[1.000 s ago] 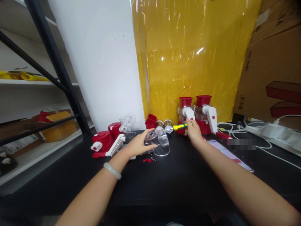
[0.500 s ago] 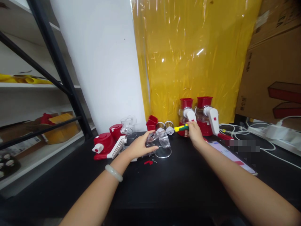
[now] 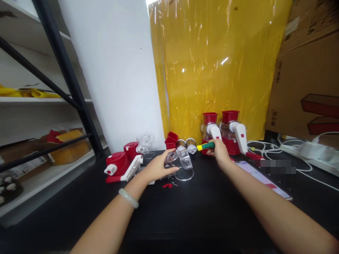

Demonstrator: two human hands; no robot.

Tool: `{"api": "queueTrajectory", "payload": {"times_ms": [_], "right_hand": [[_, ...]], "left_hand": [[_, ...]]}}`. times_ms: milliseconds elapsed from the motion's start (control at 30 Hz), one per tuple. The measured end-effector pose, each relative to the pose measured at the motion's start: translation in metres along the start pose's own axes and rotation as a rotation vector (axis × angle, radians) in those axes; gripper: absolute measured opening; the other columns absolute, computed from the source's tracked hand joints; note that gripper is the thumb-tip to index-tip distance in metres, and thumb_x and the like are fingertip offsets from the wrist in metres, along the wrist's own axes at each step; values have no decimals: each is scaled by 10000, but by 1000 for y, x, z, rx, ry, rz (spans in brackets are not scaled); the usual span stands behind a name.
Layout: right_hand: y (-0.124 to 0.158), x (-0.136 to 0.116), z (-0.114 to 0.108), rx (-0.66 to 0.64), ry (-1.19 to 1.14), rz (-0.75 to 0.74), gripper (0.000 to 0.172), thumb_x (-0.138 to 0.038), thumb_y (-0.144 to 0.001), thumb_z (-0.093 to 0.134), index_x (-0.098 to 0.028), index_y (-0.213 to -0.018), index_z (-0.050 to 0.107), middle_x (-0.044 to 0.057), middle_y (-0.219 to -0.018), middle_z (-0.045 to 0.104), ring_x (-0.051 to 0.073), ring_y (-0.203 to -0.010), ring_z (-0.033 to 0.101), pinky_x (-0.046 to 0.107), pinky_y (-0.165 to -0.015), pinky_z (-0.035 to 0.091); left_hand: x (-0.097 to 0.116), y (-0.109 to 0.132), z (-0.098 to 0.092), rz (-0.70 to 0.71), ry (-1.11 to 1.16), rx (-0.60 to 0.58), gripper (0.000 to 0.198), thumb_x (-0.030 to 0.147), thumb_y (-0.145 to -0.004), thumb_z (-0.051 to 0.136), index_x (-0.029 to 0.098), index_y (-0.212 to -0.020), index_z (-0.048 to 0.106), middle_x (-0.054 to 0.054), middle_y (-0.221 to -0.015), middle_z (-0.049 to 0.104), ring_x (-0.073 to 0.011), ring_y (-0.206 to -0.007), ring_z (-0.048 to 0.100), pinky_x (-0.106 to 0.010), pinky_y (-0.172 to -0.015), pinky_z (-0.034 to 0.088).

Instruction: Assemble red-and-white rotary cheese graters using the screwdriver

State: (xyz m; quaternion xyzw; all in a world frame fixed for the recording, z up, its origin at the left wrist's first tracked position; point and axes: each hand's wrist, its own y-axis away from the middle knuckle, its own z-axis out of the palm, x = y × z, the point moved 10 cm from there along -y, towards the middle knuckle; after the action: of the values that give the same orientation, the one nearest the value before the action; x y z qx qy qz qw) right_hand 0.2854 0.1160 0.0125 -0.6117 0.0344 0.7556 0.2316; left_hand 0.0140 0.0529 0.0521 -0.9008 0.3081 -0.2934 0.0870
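Note:
My left hand point(image 3: 159, 167) is wrapped round a clear plastic housing point(image 3: 186, 160), which rests on the black table with its round rim toward me. In my right hand point(image 3: 220, 151) is a green and yellow screwdriver handle point(image 3: 206, 145), pointing left; no shaft can be made out. Small screws point(image 3: 174, 183) and a red plastic piece point(image 3: 167, 185) lie just in front of the housing. Behind it are a red hopper point(image 3: 171, 139) and two metal drums point(image 3: 191, 145).
Two red and white crank machines point(image 3: 230, 139) stand at the back right, near a phone point(image 3: 262, 179) and white cables. More red machine parts point(image 3: 118, 164) sit at the left. A shelf rack point(image 3: 66, 70) rises at far left, a large cardboard box point(image 3: 304, 81) at right.
The screwdriver handle shows more of its green part beside my right fingers. My left hand remains on the clear housing. The view has shifted slightly.

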Motion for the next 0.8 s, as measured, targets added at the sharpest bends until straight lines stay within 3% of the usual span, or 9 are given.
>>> {"api": "queueTrajectory", "payload": {"times_ms": [200,467,633,800], "right_hand": [[-2,5,0,18,-22,21,89,-280,-818,505,-198,-844,528,-59,-501,503,100,-400,504,194,-380,438],[-5,7,-1,2,35,-23,264,-461,-834,583,-226,-786,474,-99,-425,403,98,-343,429,238,-393,476],[-4,9,-1,8,0,30,128,-290,-865,446,-202,-835,533,-47,-501,533,113,-388,528,219,-397,458],[-5,3,-1,-4,-92,-7,168,-242,-809,434,-179,-865,580,-37,-550,561,100,-400,531,209,-399,445]], "left_hand": [[-2,0,0,4,3,8,803,554,-787,691,271,-1467,370,-126,-1349,596,-319,-1205,594,-487,-1020,465],[-3,0,-1,22,-17,26,822,553,-776,706,279,-1471,361,-118,-1375,573,-314,-1210,583,-482,-1022,459],[-10,-1,-3,-12,-15,78,905,577,-716,751,242,-1464,366,-131,-1272,633,-308,-1124,632,-470,-954,500],[-7,-1,-9,16,-101,143,916,588,-682,769,226,-1439,402,-136,-1261,640,-323,-1127,632,-477,-953,502]]}}
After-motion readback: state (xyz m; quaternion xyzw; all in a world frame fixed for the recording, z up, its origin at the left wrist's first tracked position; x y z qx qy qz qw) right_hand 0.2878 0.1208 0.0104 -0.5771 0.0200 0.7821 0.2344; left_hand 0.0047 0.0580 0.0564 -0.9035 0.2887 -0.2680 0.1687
